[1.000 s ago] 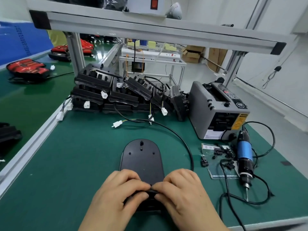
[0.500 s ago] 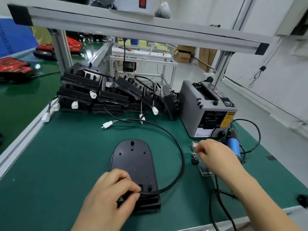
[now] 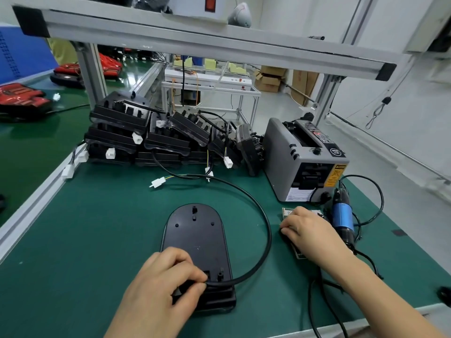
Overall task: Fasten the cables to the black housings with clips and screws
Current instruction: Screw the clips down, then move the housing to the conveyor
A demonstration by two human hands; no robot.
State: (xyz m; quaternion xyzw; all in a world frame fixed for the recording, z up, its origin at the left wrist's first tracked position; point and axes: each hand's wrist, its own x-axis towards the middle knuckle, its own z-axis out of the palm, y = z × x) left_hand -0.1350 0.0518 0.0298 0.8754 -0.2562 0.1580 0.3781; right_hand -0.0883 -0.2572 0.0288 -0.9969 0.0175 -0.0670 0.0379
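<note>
**Black housing (image 3: 197, 242) low centre, clip supply off to its right**

Flat on green tabletop (image 3: 85, 228). Long axis up the frame: rounded end far, slotted end near.

Left hand (image 3: 166, 286) at the near end, thumb and fingers pinching the cable (image 3: 264, 225) down against the slot. From there cable loops out right, up, and back left to a white connector (image 3: 157, 182) at upper centre.

Right hand (image 3: 305, 230) at right of frame, well apart from housing, outside the cable loop. Fingers curled down over a parts tray (image 3: 287, 212), just beside the blue screwdriver (image 3: 343, 215). Cannot tell whether anything pinched yet; fingertips hidden against the tray.

Judged step: fetching a clip while cable held seated.

Target for coming move: cable seat by the small posts (image 3: 220, 274), immediately right of left-hand fingertips. Lies left and down-frame from right hand, with the cable arc between. Likely needs a lift over the loop rather than a slide. Right hand nearer both tray and screwdriver; left occupied holding.
</note>
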